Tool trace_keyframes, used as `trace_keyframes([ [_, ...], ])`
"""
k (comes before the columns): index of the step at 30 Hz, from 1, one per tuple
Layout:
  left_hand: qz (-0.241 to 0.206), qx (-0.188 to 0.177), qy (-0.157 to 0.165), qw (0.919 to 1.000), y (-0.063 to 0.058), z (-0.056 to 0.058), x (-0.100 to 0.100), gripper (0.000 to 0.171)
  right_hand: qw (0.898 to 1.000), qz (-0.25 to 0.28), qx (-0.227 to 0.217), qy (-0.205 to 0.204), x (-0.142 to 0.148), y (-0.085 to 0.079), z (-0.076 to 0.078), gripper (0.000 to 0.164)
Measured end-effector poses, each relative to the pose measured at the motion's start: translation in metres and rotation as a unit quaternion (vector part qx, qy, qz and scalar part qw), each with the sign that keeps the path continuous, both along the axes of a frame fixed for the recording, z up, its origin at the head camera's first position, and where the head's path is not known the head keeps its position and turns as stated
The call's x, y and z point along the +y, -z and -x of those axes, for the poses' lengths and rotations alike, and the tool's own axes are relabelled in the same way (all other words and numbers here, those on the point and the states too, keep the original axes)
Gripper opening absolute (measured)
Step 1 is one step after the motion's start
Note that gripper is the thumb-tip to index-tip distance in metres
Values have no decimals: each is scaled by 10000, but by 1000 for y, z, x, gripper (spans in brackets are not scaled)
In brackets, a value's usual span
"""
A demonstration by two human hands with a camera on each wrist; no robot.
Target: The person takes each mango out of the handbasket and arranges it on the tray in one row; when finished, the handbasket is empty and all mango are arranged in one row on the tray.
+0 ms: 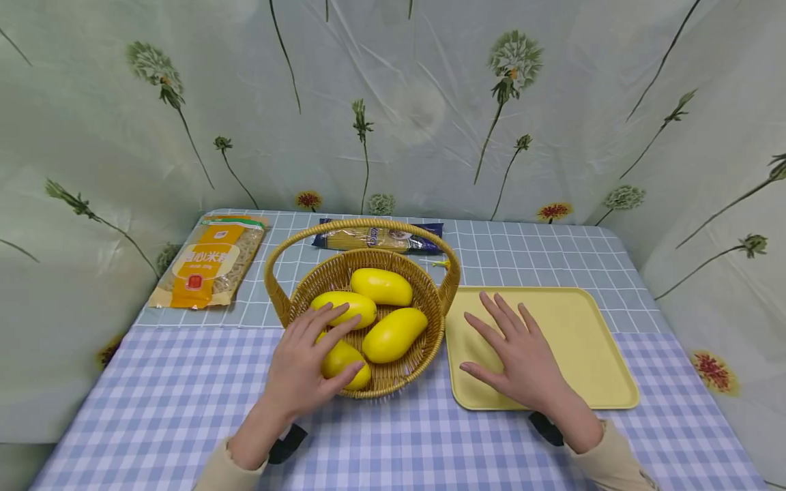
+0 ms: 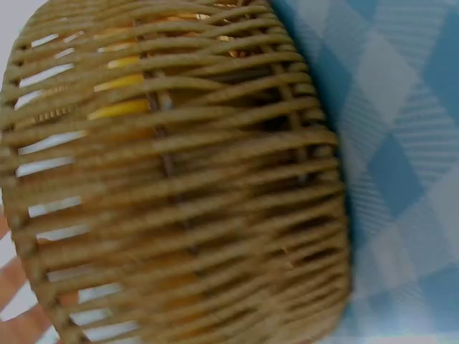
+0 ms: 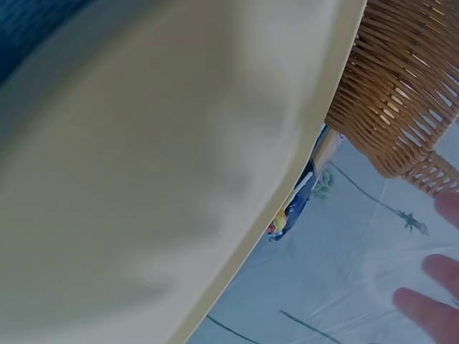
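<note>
In the head view a wicker basket (image 1: 374, 256) with a tall arched handle holds several yellow mangoes (image 1: 395, 335). My left hand (image 1: 303, 358), fingers spread, is over the basket's near left rim and partly covers the nearest mango (image 1: 345, 361). Over the left part of a pale yellow tray (image 1: 595, 354), my right hand (image 1: 522, 358) has its fingers apart and holds nothing. The left wrist view is filled by the woven basket wall (image 2: 215, 165), with left fingers at its lower left. Right fingertips (image 3: 430, 315) show at the edge of the right wrist view.
A bag of grain with an orange label (image 1: 209, 262) lies at the back left. Behind the basket is a dark blue packet of noodles (image 1: 374, 237). Checked cloths (image 1: 184, 402) cover the table, and a flower-printed curtain (image 1: 424, 116) hangs behind it.
</note>
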State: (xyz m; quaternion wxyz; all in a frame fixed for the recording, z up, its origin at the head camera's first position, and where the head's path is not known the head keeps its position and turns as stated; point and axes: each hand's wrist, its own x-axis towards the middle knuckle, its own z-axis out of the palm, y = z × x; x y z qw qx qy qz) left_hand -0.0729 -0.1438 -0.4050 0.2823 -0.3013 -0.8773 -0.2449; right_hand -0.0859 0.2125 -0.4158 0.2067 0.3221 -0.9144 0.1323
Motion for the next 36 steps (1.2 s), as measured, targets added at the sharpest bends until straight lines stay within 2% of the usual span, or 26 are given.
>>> trace_keyframes([
  [1,-372,232,9,9990,1,0,-2,52,9996,202,179,-112,-1,0,1,66],
  [3,-1115,682,-20,9914,1,1,-5,44,9963,579,520,-360,-5,-1,2,58],
  [6,-2138,1155,-84,9700,-1,2,-9,38,9874,1026,969,-710,-11,-4,4,47],
  [8,-2677,1231,-92,9556,-4,2,-11,37,9824,1190,1144,-878,-16,-7,5,42],
  [10,-3073,1156,-119,9445,-8,1,-12,35,9782,1275,1281,-1024,-22,-11,5,39],
  [13,-3430,913,-307,9344,-13,-2,-12,27,9730,1369,1387,-1240,-31,-16,5,34],
  [17,-3842,514,-759,9187,-14,-3,-14,17,9661,1540,1382,-1545,-45,-22,6,30],
  [19,-4039,278,-930,9096,-11,-1,-16,21,9640,1599,1291,-1685,-52,-26,8,28],
  [22,-4283,-74,-1005,8980,-8,3,-18,33,9625,1640,1068,-1880,-60,-31,10,26],
  [25,-4382,-572,-1073,8906,-9,7,-18,46,9607,1651,874,-2053,-67,-37,14,25],
  [30,-4391,-1426,-889,8826,-10,17,-18,47,9634,1533,301,-2179,-75,-46,21,30],
  [33,-4461,-1703,-636,8763,-3,26,-21,37,9651,1398,-247,-2200,-79,-51,24,35],
  [36,-4659,-1874,-449,8636,7,36,-26,27,9657,1219,-681,-2190,-82,-54,28,40],
])
